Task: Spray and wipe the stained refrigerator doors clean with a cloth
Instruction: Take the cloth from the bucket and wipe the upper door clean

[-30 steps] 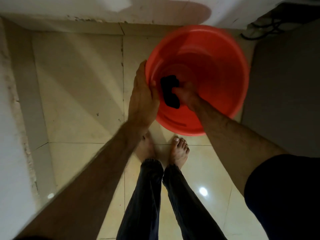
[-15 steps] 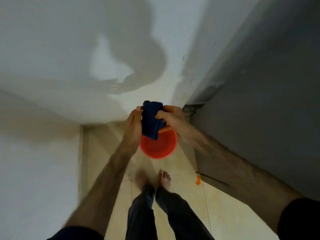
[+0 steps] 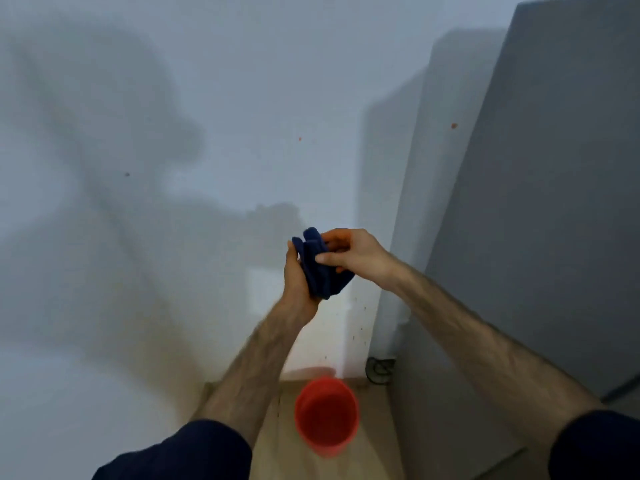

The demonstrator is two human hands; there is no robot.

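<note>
A folded dark blue cloth (image 3: 318,271) is held up at chest height between both hands. My left hand (image 3: 297,282) cups it from the left and below. My right hand (image 3: 349,252) pinches its upper edge from the right. The grey refrigerator (image 3: 540,220) rises along the right side, with a small reddish spot (image 3: 454,125) on its side panel. No spray bottle is in view.
A red bucket (image 3: 326,415) stands on the tiled floor below the hands, close to the white wall (image 3: 173,133). A dark cable (image 3: 379,370) lies at the foot of the refrigerator. Small reddish specks dot the wall.
The cloth came up out of the red bucket in my right hand, my left hand joined it, and both hands rose as the view lifted from the floor to the wall.
</note>
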